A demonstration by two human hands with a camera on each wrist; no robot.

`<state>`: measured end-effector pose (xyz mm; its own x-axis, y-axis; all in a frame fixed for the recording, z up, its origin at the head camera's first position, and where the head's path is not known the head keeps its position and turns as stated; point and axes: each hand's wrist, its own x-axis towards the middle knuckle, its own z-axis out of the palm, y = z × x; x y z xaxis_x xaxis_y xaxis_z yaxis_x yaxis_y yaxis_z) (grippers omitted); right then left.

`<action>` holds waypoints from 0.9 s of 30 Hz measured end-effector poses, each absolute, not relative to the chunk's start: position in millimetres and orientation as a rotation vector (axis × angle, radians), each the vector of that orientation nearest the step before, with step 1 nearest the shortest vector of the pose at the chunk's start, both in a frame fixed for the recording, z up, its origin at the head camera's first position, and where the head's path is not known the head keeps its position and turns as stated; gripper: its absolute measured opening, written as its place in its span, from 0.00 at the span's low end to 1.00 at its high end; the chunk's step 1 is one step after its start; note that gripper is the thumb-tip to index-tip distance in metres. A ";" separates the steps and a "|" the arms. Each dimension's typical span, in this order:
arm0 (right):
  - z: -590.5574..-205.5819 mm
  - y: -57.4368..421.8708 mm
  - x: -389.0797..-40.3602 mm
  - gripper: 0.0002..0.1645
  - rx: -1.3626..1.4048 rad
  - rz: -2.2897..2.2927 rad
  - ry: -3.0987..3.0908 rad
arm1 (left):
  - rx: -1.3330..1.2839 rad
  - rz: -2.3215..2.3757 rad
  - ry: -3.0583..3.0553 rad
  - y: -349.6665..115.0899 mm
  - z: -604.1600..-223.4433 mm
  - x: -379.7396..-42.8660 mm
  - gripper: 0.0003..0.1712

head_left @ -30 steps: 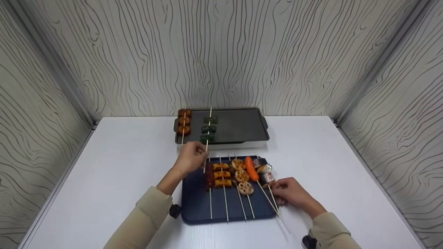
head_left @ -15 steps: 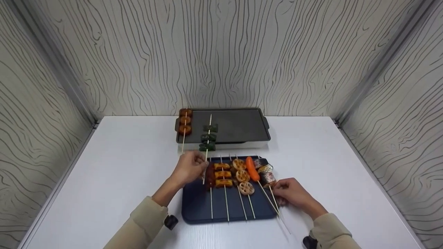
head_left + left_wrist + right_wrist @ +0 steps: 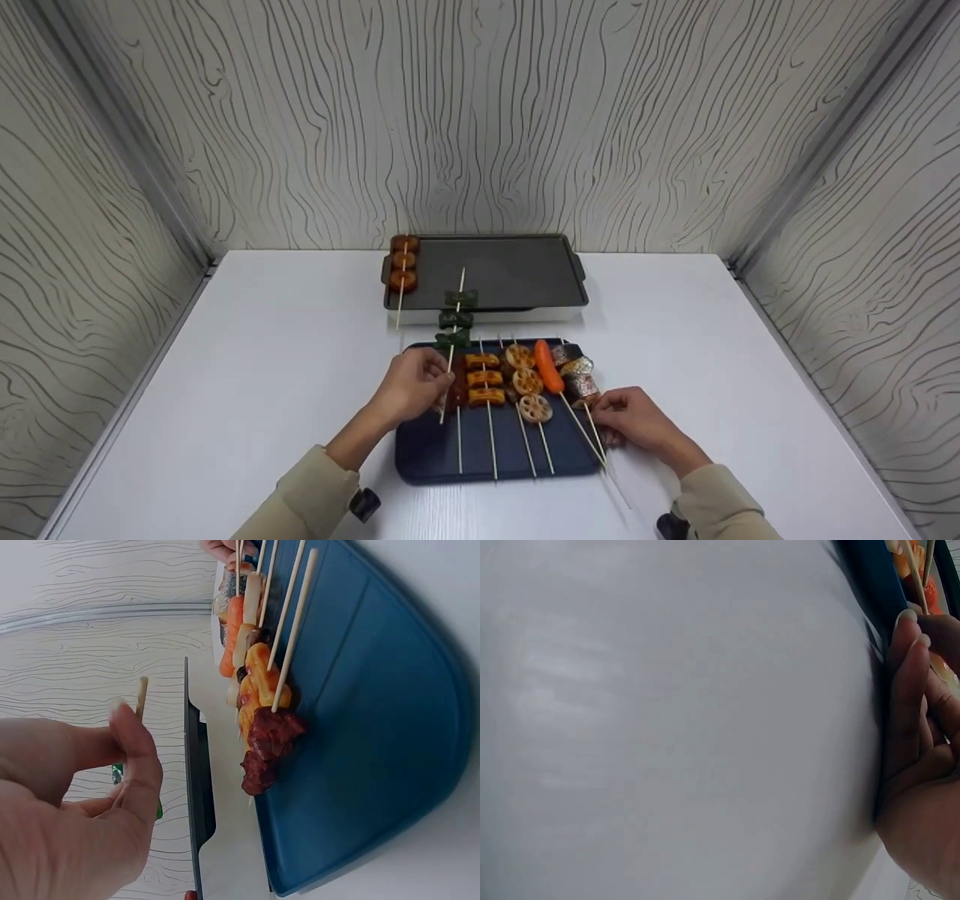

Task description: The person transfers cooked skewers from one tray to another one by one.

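My left hand (image 3: 411, 386) pinches the stick of a skewer of dark green pieces (image 3: 455, 320), above the tray's left part. The skewer's far tip overlaps the griddle (image 3: 502, 270) in the head view. In the left wrist view, the stick end (image 3: 142, 694) sticks up past the fingertips. My right hand (image 3: 637, 421) grips the right rim of the dark blue tray (image 3: 427, 450), its thumb on the inner side and fingers along the outside. A fish skewer (image 3: 580, 382) lies beside those fingertips. Whether they also touch its stick, I cannot tell.
The tray also bears a dark red meat skewer (image 3: 457, 391), a yellow skewer (image 3: 486, 379), lotus root slices (image 3: 535, 409) and an orange sausage (image 3: 548, 365). On the griddle's left edge lies a skewer of round brown pieces (image 3: 403, 260). Patterned walls stand behind and at both sides.
My left hand has drawn the green skewer back from above the griddle, toward me and over the tray. My right hand has stayed at the tray's right rim.
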<state>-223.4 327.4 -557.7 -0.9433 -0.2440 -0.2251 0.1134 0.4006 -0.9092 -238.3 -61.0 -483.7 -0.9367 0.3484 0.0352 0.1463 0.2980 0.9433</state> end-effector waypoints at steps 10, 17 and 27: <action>-557.4 328.1 -224.9 0.09 -0.106 -1.548 2.339 | 0.454 1.671 2.328 -66.4 -495.7 -221.1 0.03; -558.3 327.6 -223.5 0.08 -0.108 -1.544 2.365 | 0.435 1.649 2.312 -71.4 -504.6 -209.2 0.03; -558.2 326.5 -222.2 0.08 -0.109 -1.543 2.353 | 0.373 1.641 2.281 -76.0 -516.6 -195.3 0.03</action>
